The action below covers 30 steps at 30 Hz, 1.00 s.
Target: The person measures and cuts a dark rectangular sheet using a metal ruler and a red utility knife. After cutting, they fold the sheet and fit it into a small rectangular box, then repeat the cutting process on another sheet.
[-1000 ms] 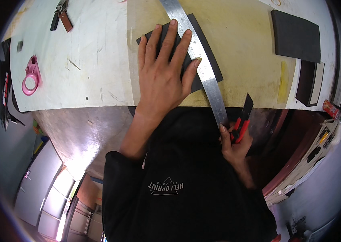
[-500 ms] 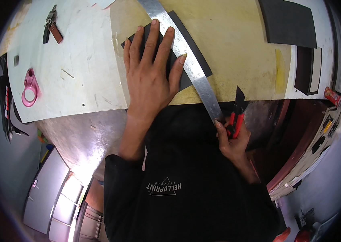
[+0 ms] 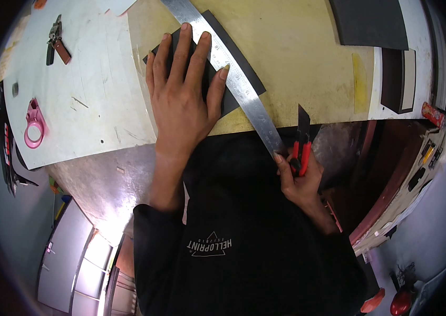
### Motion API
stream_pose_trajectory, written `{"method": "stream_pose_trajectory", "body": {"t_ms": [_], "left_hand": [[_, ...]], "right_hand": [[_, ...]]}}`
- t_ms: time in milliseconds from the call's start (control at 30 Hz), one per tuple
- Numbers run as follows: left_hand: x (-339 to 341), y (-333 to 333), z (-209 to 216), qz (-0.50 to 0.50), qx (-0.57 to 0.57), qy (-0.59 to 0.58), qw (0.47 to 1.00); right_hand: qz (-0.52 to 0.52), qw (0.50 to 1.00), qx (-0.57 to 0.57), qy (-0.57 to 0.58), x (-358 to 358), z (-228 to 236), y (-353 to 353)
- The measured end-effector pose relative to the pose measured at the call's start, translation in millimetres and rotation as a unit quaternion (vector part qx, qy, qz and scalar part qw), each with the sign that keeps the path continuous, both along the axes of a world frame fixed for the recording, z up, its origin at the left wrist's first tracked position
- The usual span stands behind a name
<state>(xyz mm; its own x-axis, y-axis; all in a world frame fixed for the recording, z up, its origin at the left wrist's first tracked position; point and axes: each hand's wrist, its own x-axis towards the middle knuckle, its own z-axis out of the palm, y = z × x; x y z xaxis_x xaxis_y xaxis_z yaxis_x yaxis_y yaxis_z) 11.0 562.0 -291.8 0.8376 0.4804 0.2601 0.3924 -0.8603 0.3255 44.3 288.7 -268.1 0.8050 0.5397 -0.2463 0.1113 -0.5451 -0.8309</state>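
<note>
My left hand lies flat with its fingers spread, pressing on a black sheet and on the edge of a steel ruler. The ruler crosses the sheet at a slant, and its near end sticks out past the table edge toward me. In my right hand is a red utility knife, its dark blade pointing up and away from me, off the sheet. My right thumb tip is at the ruler's near end; whether it presses on it I cannot tell.
Pliers and a pink ring-shaped tape holder lie on the white table area at left. Another black sheet, a dark flat piece and a yellow strip are at right. Racked items stand beyond the table edge.
The whole view has shifted a little, so most things sit further left. My hands, the ruler, the sheet and the knife keep nearly the same places relative to one another.
</note>
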Motion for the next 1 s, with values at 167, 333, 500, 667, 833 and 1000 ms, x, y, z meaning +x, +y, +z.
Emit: {"method": "stream_pose_trajectory", "body": {"t_ms": [167,333,500,667,833,1000], "left_hand": [[-0.7,1.0,-0.4,-0.004,0.001,-0.014,1.0],[-1.5,2.4,-2.6,-0.001,-0.004,-0.035,0.999],[-2.0,0.2,-1.8,0.005,-0.011,-0.037,0.999],[-1.8,0.8,0.9,0.001,-0.007,-0.024,1.0],[-1.9,0.6,0.5,-0.001,-0.001,-0.017,1.0],[-1.5,0.9,-0.4,-0.002,0.003,-0.022,1.0]], "right_hand": [[-0.001,1.0,-0.001,-0.008,-0.6,0.2,0.7],[0.007,1.0,0.001,-0.01,-2.1,-0.9,-0.5],[0.01,1.0,-0.006,-0.029,-2.6,2.4,1.0],[0.007,1.0,-0.007,-0.01,-5.0,5.8,2.8],[-0.003,1.0,-0.004,-0.003,-5.8,5.3,1.7],[-0.017,1.0,-0.01,0.002,-7.5,3.6,-0.2]]}}
